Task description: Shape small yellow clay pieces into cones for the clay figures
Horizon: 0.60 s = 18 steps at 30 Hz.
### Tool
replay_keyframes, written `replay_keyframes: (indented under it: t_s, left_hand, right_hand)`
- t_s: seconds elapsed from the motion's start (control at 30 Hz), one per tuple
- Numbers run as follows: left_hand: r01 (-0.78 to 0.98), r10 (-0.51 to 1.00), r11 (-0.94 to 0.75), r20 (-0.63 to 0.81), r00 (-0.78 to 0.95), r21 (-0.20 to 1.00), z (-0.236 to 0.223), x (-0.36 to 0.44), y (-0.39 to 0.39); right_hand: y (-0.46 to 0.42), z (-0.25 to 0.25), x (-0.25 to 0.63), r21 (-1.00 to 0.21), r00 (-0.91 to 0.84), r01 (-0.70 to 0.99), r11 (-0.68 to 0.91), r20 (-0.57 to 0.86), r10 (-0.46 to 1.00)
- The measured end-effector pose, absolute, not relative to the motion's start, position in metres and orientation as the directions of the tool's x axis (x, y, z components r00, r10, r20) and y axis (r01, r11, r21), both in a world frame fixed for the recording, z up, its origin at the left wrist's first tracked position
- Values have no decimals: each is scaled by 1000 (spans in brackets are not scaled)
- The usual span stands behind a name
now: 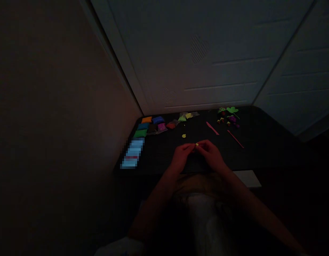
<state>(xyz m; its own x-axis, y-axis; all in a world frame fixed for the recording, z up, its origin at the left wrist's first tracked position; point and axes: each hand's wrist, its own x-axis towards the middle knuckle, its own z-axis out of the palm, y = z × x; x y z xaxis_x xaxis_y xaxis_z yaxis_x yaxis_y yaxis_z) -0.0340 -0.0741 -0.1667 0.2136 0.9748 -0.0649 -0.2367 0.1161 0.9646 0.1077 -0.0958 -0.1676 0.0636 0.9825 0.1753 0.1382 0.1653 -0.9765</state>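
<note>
Close to the table's front edge, my left hand (182, 154) and my right hand (211, 153) meet at the fingertips. Both are closed in a pinch around a small piece of yellow modelling clay (197, 144), which shows between the thumbs and forefingers. Just beyond my left hand lies a small round yellow clay piece (184, 136), and a tiny yellow bit (184, 125) sits behind it. A flat pink modelling knife (212, 128) rests past my right hand. To its right is a thin pink modelling stick (235, 139). The dim light hides finer detail.
Coloured clay packets, including orange (146, 120), blue (158, 120) and green (140, 133), lie at the back left of the dark table (159, 156). A bright blurred screen (132, 153) is nearer. Small figures and a green clover shape (232, 110) stand back right, before a white panel (217, 78).
</note>
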Motion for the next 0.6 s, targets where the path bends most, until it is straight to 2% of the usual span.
replay_keyframes:
  t_s: [0.27, 0.6]
  left_hand:
    - [-374, 958, 235, -149, 245, 897, -162, -34, -72]
    - [-539, 962, 264, -176, 211, 800, -161, -38, -71]
  right_hand:
    - [-100, -163, 105, -952, 77, 234, 197, 220, 973]
    - [-98, -167, 110, -962, 108, 213, 170, 196, 975]
